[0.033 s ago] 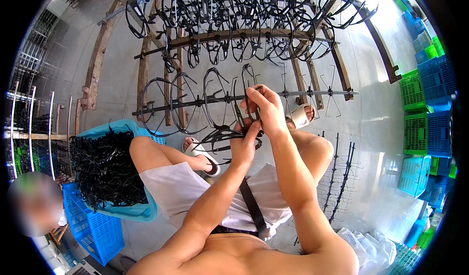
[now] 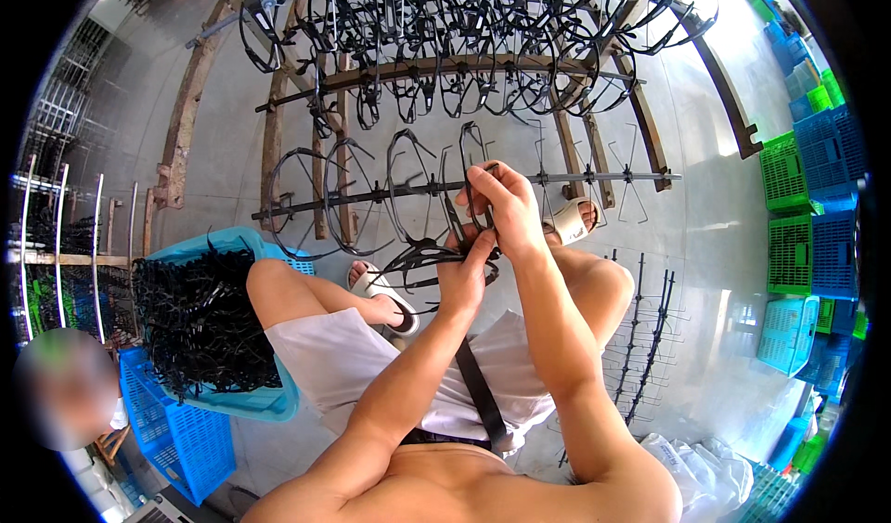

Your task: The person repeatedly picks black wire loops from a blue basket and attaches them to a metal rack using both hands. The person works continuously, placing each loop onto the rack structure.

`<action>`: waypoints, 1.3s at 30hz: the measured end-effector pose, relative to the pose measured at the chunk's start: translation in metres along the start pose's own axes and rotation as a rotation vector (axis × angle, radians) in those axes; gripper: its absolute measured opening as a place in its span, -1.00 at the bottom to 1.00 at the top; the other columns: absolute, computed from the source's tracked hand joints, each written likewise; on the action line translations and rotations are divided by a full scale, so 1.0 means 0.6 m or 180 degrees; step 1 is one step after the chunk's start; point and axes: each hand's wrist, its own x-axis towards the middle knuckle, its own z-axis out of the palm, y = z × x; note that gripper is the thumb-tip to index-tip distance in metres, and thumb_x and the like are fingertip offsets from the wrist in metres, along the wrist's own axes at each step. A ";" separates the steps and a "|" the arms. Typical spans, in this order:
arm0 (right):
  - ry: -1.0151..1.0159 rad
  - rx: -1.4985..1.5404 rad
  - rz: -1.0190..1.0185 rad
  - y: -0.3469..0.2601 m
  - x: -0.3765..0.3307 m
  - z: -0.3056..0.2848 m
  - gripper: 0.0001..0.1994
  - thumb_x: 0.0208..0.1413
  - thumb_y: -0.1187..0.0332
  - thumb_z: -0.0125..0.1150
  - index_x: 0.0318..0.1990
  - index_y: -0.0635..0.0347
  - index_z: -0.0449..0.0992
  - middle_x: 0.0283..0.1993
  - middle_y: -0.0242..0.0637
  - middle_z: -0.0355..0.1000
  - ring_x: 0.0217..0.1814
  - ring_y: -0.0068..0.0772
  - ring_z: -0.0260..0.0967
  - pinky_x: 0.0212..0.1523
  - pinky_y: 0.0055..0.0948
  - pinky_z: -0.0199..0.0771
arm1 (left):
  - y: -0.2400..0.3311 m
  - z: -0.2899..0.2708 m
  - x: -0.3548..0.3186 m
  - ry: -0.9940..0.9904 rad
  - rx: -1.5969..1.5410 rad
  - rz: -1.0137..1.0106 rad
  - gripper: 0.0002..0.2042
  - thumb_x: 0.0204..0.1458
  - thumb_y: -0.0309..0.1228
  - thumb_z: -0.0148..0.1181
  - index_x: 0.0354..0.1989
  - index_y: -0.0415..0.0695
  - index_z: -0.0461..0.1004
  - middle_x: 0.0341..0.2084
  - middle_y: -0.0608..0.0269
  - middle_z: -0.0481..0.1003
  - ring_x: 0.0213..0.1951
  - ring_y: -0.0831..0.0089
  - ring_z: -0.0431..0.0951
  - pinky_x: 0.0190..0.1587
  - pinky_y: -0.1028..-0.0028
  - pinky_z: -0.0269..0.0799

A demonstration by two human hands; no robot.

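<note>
Basin [image 2: 269, 398] left of hands [image 2: 483, 245]

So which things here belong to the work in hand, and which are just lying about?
In hand:
- left hand, holding black frames
- right hand, at the rod rack
- blue tub of frames

Lying about:
- green and blue crates
- spare rods on the floor
- plastic bags

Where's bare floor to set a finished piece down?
Bare floor lies between the wooden frame and the green crates, right of the sandalled foot. Crowded: the blue basin of black pieces at left, spiked racks lower right.
</note>
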 end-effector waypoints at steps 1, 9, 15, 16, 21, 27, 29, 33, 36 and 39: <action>0.0007 -0.0020 0.0005 0.002 0.000 0.000 -0.82 0.11 0.30 0.12 -0.35 0.26 0.42 -0.49 -0.28 0.47 -0.50 -0.68 0.16 -0.44 -0.64 0.21 | 0.004 0.001 0.000 0.0001 -0.0031 -0.0023 -0.91 0.08 -0.49 0.12 -0.39 -0.20 0.34 -0.51 0.40 0.34 -0.46 0.64 0.27 -0.35 0.62 0.19; 0.0837 -0.1988 -0.1423 0.016 -0.028 -0.006 -0.67 0.17 0.21 0.09 -0.07 0.32 0.37 -0.14 -0.12 0.34 -0.31 -0.44 0.26 -0.29 -0.48 0.34 | 0.019 0.014 -0.064 0.0533 0.0010 0.0097 -0.75 0.18 -0.31 0.03 -0.11 -0.24 0.38 -0.33 0.30 0.43 -0.37 0.60 0.37 -0.28 0.56 0.29; -0.0868 -0.1774 -0.0486 -0.033 -0.208 -0.035 -0.66 0.13 0.19 0.16 -0.08 0.28 0.37 -0.20 -0.13 0.33 -0.19 -0.30 0.30 -0.16 -0.43 0.33 | 0.092 -0.002 -0.135 0.0076 -0.1147 -0.0394 -0.65 0.21 -0.09 -0.08 -0.43 -0.14 0.28 -0.38 0.28 0.30 -0.30 0.47 0.29 -0.13 0.44 0.21; -0.1298 -0.1945 -0.1062 -0.033 -0.225 -0.034 -0.58 0.05 0.16 0.24 -0.06 0.28 0.38 -0.14 -0.12 0.33 -0.13 -0.21 0.30 -0.08 -0.37 0.32 | 0.099 -0.002 -0.140 0.0139 -0.1255 -0.0569 -0.65 0.21 -0.08 -0.08 -0.43 -0.13 0.28 -0.36 0.29 0.29 -0.27 0.48 0.27 -0.11 0.45 0.19; -0.0842 -0.2098 -0.1177 -0.016 -0.268 -0.044 -0.70 -0.03 0.35 0.31 -0.16 0.27 0.45 -0.05 -0.11 0.29 -0.03 -0.18 0.29 -0.04 -0.34 0.31 | 0.107 -0.004 -0.154 -0.0620 -0.1086 -0.0549 -0.79 0.04 -0.48 0.18 -0.26 -0.12 0.25 -0.21 0.30 0.24 -0.17 0.53 0.27 -0.02 0.48 0.19; -0.1092 -0.1151 -0.0663 -0.060 -0.299 -0.067 -0.85 0.08 0.38 0.19 -0.43 0.29 0.45 -0.05 -0.13 0.27 -0.01 -0.27 0.22 0.04 -0.34 0.18 | 0.093 -0.034 -0.152 -0.1755 0.0318 0.0372 -0.66 -0.02 -0.65 0.16 -0.09 -0.14 0.22 -0.11 0.14 0.30 -0.20 0.52 0.38 -0.17 0.54 0.35; -0.1544 -0.1804 -0.0821 -0.079 -0.307 -0.077 -0.74 0.11 0.26 0.17 -0.49 0.27 0.42 -0.03 -0.08 0.23 0.01 -0.21 0.18 0.08 -0.28 0.11 | 0.086 -0.032 -0.157 -0.1688 0.0434 0.0501 -0.63 0.01 -0.66 0.09 -0.01 -0.15 0.19 -0.13 0.13 0.32 -0.21 0.52 0.39 -0.19 0.55 0.35; -0.1750 0.0249 0.0092 -0.056 -0.323 -0.066 -0.66 0.18 0.17 0.07 -0.49 0.27 0.41 -0.02 -0.01 0.23 -0.06 -0.17 0.30 -0.08 -0.32 0.34 | 0.086 -0.028 -0.158 -0.0890 0.0417 0.0230 -0.60 0.07 -0.63 -0.03 0.11 -0.16 0.12 -0.18 0.13 0.34 -0.32 0.57 0.35 -0.21 0.55 0.33; -0.1942 0.1912 0.1513 -0.006 -0.326 -0.082 -0.60 0.17 0.09 0.07 -0.25 0.36 0.33 0.01 0.03 0.23 -0.27 -0.19 0.43 -0.27 -0.38 0.48 | 0.081 -0.036 -0.149 -0.1231 0.1680 0.0794 -0.58 0.11 -0.50 -0.01 0.16 -0.20 0.11 -0.24 0.12 0.33 -0.42 0.60 0.28 -0.32 0.60 0.28; -0.1860 0.1660 0.1821 -0.010 -0.314 -0.087 -0.48 0.10 0.20 0.19 0.06 0.37 0.15 0.03 -0.02 0.25 -0.38 -0.27 0.44 -0.30 -0.41 0.49 | 0.094 -0.045 -0.146 -0.1250 0.3063 0.0925 -0.48 -0.11 -0.57 0.02 0.15 -0.13 0.25 -0.23 0.13 0.35 -0.34 0.31 0.41 -0.24 0.31 0.33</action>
